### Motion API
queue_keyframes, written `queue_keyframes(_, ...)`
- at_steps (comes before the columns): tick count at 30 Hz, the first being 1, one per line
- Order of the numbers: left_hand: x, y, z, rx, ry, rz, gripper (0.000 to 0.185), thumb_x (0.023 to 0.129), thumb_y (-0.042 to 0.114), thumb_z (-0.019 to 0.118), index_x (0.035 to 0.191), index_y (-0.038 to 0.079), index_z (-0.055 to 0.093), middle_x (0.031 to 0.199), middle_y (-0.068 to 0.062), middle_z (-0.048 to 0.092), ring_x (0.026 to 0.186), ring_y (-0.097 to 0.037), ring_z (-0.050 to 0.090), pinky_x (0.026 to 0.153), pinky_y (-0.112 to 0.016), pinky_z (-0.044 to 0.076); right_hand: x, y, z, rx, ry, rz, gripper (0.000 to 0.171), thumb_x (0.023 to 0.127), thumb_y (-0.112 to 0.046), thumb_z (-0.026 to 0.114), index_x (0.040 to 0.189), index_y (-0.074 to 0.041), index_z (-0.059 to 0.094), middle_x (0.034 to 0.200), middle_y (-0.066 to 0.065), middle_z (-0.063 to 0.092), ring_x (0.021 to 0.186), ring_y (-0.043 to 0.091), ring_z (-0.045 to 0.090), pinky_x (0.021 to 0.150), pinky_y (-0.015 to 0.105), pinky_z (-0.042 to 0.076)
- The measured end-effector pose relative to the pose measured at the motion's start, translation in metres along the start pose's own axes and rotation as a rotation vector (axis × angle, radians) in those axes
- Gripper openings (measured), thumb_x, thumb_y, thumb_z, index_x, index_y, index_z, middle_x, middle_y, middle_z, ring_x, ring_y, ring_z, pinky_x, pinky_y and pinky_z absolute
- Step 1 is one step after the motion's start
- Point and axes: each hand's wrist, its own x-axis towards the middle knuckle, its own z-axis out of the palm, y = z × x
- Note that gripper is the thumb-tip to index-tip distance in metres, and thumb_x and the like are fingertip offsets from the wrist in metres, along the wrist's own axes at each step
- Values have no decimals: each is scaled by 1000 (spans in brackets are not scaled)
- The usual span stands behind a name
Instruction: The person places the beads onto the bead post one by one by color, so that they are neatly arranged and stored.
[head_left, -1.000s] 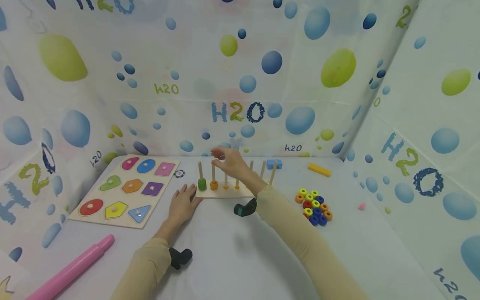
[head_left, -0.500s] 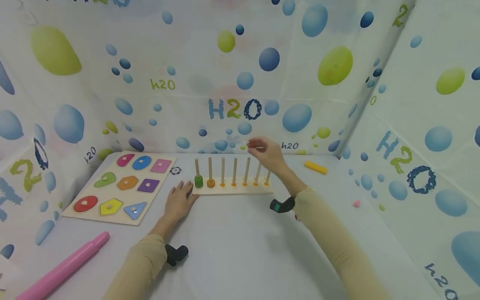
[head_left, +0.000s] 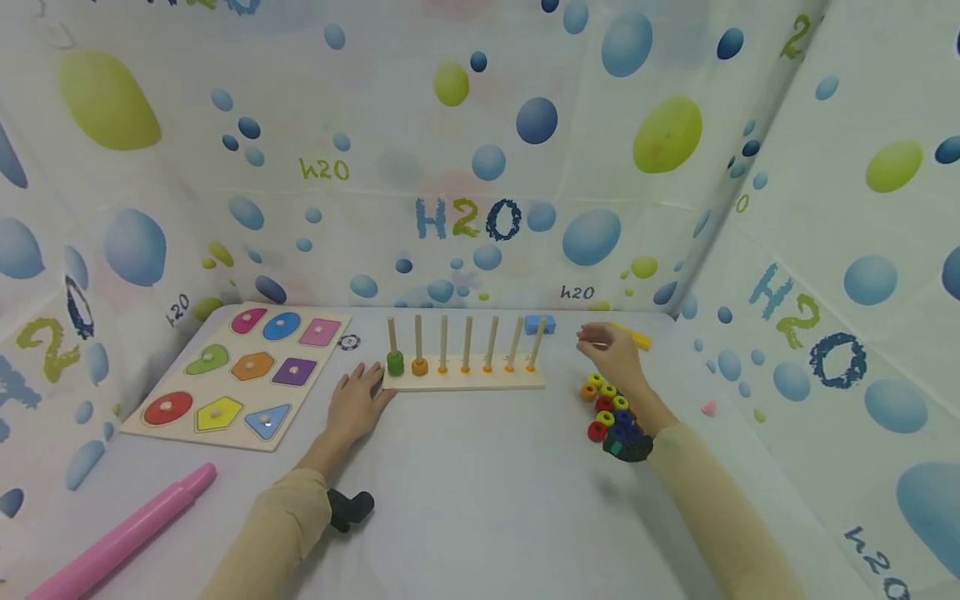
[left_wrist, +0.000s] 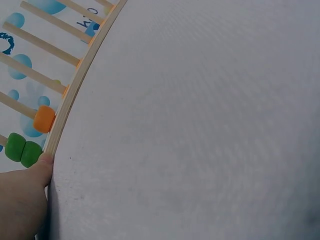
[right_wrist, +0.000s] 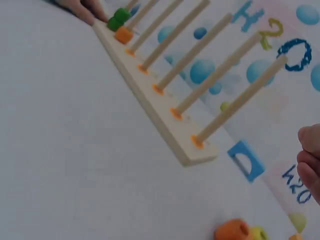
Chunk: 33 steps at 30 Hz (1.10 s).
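Note:
A wooden peg board [head_left: 465,382] with several upright pegs lies toward the back of the table. On its leftmost peg sit two green beads [left_wrist: 23,150], and the peg beside it carries an orange bead [right_wrist: 123,34]. My left hand [head_left: 354,404] rests at the board's left end, fingers extended and the thumb [left_wrist: 45,167] touching its front edge. Over to the right, my right hand [head_left: 611,350] hovers with loosely bent fingers, nothing visible between them. Just in front of it in the head view is a cluster of loose red, yellow, orange and blue beads [head_left: 604,403], partly covered by the wrist.
A shape puzzle board [head_left: 243,379] lies at the left, with a pink marker-like stick [head_left: 127,529] nearer me. Behind the peg board's right end is a blue arched block [head_left: 540,324]. A yellow block [head_left: 639,340] and a small pink piece [head_left: 708,408] lie farther right.
My right hand has moved from over the second peg rightward and down toward the loose beads. The left hand has stayed at the board's end.

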Motion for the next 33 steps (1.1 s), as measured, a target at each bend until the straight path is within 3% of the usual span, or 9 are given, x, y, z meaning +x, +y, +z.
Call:
queue_keyframes(5, 0, 1, -1, -11, -1, 4, 57, 95, 31, 57, 137, -5, 43, 143, -23, 39, 135, -43, 24, 112, -56, 10, -25, 32, -4, -70, -35, 45, 30, 89, -11, 66, 116, 1, 59, 106, 12, 67, 97, 25, 64, 86, 36, 54)
queue_keyframes(10, -1, 2, 0, -21, -2, 6, 57, 95, 31, 57, 137, -5, 43, 142, -22, 40, 135, -43, 24, 112, -56, 11, -41, 47, -8, -129, -81, 44, 33, 86, -7, 68, 115, 4, 59, 103, 13, 67, 94, 27, 64, 85, 39, 54)
queue_keyframes(18, -1, 2, 0, -17, 4, 0, 56, 95, 30, 57, 137, -5, 43, 143, -22, 39, 136, -43, 24, 112, -56, 10, -46, 48, -9, -221, -139, -29, 33, 83, -8, 72, 112, 0, 61, 102, 10, 67, 93, 25, 64, 84, 43, 54)
queue_keyframes(23, -1, 2, 0, -16, -5, 0, 57, 95, 31, 56, 137, -5, 43, 143, -22, 39, 136, -43, 24, 113, -56, 10, -47, 49, -4, -272, -157, -89, 29, 80, -7, 74, 107, -1, 64, 98, 9, 68, 88, 21, 65, 81, 38, 56)
queue_keyframes(33, -1, 2, 0, -17, 1, 3, 57, 95, 31, 56, 137, -5, 43, 143, -22, 39, 136, -43, 24, 113, -56, 9, -40, 44, 3, -334, -190, -94, 31, 80, -7, 73, 110, 0, 64, 102, 11, 68, 92, 24, 65, 82, 40, 55)
